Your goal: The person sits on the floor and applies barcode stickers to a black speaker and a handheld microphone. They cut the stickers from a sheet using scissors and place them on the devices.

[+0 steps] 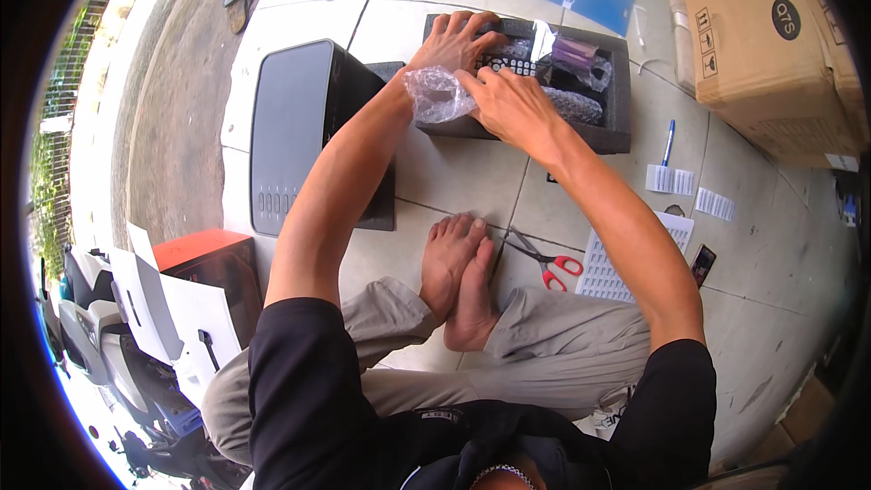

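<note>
A dark grey foam tray (619, 82) lies on the tiled floor in front of me, with bubble-wrapped parts in its hollows. My left hand (456, 44) rests over the tray's far left end, fingers spread. Beside it, my right hand (513, 107) has bent fingers at the edge of a crumpled piece of bubble wrap (439, 95) and appears to grip it. Between the hands a black remote control (511, 64) shows rows of light buttons. Right of it sits a purplish wrapped item (573, 53), and nearer me a bubble-wrapped dark piece (572, 106).
A large black box-shaped device (290, 127) stands at left. Red-handled scissors (549, 263), a label sheet (608, 259), a phone (702, 265) and a blue pen (670, 141) lie at right. A cardboard carton (762, 54) stands far right, an orange-black box (213, 263) near left.
</note>
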### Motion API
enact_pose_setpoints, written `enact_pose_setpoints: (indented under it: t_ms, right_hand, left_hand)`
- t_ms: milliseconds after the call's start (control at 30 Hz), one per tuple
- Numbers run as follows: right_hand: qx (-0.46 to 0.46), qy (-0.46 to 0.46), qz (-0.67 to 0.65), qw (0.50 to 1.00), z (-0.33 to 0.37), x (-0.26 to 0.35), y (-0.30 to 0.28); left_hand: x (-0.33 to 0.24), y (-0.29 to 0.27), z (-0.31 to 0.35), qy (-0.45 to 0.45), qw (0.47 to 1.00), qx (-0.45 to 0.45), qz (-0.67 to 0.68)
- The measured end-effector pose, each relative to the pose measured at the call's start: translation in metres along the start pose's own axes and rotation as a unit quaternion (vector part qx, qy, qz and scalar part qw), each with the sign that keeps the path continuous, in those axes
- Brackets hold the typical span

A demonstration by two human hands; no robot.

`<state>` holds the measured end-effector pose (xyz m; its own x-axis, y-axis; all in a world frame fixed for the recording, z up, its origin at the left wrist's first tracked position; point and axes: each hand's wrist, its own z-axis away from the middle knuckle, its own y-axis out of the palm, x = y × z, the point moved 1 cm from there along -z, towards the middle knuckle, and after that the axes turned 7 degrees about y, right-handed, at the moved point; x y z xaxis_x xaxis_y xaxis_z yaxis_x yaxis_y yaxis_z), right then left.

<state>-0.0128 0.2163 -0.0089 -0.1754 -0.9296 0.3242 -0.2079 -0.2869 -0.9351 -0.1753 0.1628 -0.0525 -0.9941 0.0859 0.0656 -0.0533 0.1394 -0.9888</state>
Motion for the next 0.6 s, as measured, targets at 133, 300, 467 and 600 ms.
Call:
enact_pose_setpoints:
  t_ms: [133, 300, 467, 600]
  right_hand:
    - [-0.019, 0.051, -0.005, 0.999, 0.015, 0.007, 0.013]
    - [-0.037, 0.103, 0.061, 0.992, 0.023, 0.017, 0.017]
    - [0.061, 0.212, 0.040, 0.974, 0.008, 0.033, 0.023]
    - [0.048, 0.268, -0.039, 0.962, -0.003, 0.031, 0.023]
  left_hand:
    - [0.008, -0.005, -0.004, 0.027, 0.998, 0.054, -0.018]
    - [0.022, -0.020, -0.009, 0.075, 0.994, 0.075, 0.014]
    - [0.023, -0.034, -0.019, 0.095, 0.988, 0.114, 0.030]
    - [0.021, -0.053, -0.018, 0.048, 0.986, 0.136, 0.089]
